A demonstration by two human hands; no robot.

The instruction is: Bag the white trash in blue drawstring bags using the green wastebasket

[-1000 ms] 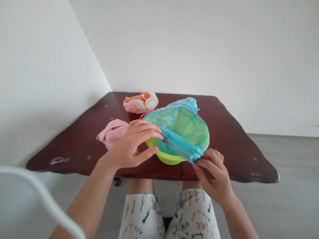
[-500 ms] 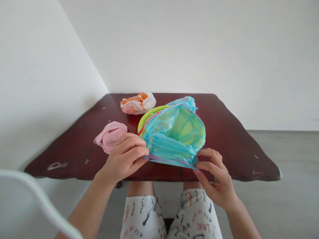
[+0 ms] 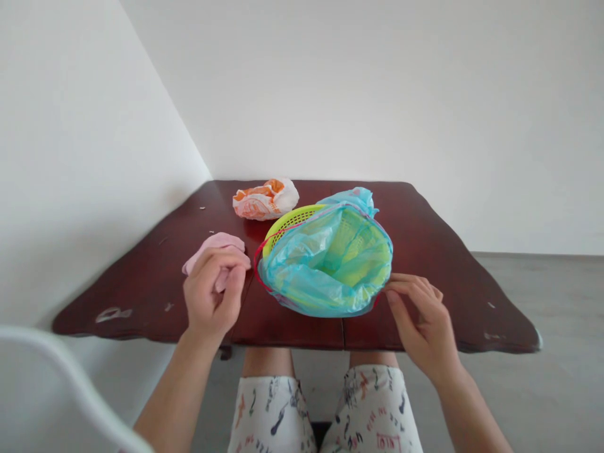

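Note:
A translucent blue plastic bag [image 3: 306, 277] lines a yellow-green perforated plastic basket [image 3: 289, 218], its mouth spread and folded down over the near rim. A red drawstring [image 3: 258, 261] hangs loose at the bag's left side. My left hand [image 3: 212, 292] is apart from the bag, loosely curled in front of a crumpled pink cloth [image 3: 214, 242], with nothing seen in it. At the basket's right front, my right hand [image 3: 425, 324] pinches the bag's edge near a bit of red string; its fingertips are partly hidden.
A crumpled white and orange plastic bag [image 3: 267, 200] lies behind the basket to the left. The dark red wooden table [image 3: 292, 330] has a wavy edge, and white walls stand behind it and to its left. A blurred white cord [image 3: 61, 365] crosses the lower left.
The bag's near edge, earlier stretched toward me between both hands, now lies down over the basket rim. My left hand has let go and moved left; the right moved slightly right.

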